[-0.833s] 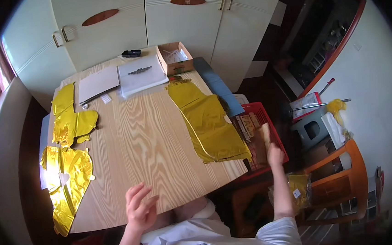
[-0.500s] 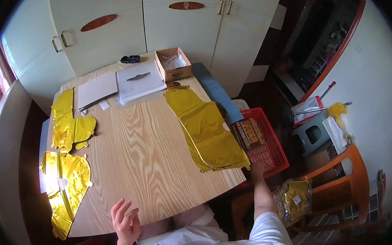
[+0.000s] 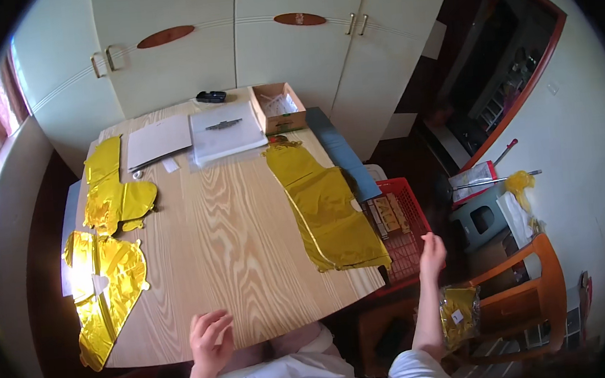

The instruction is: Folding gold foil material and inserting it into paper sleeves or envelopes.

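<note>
My left hand [image 3: 212, 340] hovers at the table's front edge, its half-bent fingers apart and nothing in them. Out to the right, my right hand [image 3: 432, 253] is raised beside the red basket [image 3: 423, 231], fingers drawn together; what they hold, if anything, is too small to make out. Nearest to it on the table, a long, flat gold foil balloon [image 3: 335, 218] reaches the right edge. Two more uninflated gold foil pieces lie along the left side: a stepped foil balloon [image 3: 114, 193] and, nearer me, a shiny foil balloon [image 3: 114, 282].
Toward the back of the wooden table [image 3: 216, 267] are grey card [image 3: 159, 141], clear plastic sheets [image 3: 221, 142], a cardboard box [image 3: 287, 123] and a black object [image 3: 211, 97]. A packaged gold foil item [image 3: 459, 312] hangs by the wooden chair [image 3: 549, 297] at right.
My right hand has risen from the table's right corner and moved outward to the right. My left hand has shifted slightly right. The view has tilted a little.
</note>
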Demonstrator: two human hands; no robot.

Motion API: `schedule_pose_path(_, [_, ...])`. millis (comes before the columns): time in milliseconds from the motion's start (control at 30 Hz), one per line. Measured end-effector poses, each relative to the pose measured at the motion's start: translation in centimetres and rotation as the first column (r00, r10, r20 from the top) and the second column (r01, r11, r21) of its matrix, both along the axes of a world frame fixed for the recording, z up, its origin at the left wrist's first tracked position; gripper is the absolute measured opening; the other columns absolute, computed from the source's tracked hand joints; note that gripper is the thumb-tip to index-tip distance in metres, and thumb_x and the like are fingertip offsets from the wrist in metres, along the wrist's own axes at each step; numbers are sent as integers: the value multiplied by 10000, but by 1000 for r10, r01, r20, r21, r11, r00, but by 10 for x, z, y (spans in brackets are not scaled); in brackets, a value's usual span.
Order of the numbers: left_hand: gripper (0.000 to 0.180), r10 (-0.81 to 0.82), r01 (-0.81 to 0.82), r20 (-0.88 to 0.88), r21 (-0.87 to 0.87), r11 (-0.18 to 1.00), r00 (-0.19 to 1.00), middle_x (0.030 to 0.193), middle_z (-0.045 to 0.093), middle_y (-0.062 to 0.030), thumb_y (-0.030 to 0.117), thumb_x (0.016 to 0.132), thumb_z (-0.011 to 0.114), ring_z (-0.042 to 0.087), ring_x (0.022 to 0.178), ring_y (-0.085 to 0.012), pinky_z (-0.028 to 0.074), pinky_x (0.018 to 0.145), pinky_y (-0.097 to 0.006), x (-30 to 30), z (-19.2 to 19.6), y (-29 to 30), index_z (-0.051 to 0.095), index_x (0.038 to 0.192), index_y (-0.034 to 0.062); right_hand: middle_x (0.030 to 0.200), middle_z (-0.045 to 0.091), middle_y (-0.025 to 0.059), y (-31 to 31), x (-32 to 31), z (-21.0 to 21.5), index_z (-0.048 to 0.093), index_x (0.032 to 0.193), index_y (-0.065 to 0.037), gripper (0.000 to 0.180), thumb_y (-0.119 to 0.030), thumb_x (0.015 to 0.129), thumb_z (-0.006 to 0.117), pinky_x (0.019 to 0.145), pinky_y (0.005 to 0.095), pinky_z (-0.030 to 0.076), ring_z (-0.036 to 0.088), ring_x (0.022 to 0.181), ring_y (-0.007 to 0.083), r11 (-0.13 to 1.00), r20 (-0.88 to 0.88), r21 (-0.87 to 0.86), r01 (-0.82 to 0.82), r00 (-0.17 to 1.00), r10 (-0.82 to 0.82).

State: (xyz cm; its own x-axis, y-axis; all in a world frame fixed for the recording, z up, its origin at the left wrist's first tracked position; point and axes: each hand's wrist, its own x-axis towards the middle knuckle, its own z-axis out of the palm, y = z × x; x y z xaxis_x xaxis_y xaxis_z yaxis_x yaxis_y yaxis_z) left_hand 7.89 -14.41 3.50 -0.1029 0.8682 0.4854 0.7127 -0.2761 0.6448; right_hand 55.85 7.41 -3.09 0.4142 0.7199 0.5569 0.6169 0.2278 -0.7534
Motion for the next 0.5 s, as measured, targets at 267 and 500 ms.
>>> schedule_pose_path(267, [742,-338,481,438,-275,832,833,1140,634,-169,229,804,794,652,841,-234,536,721,-333,44,10,2,423,1421,51,653,576,67,-155,-254,66,531,715,-40,360,-308,945,605,502,315,362,391,509,115,306,-751,472,-827,-195,631])
schedule_pose_path(500, [165,53,436,822,-354,827,567,843,712,-48,116,949,640,644,736,-87,545,646,-254,-20,-26,-64,707,1010,-22,622,440,-3,-175,-360,54,596,812,-2,326,-290,965,597,523,271,262,294,525,71,51,-777,506,-861,-429,461])
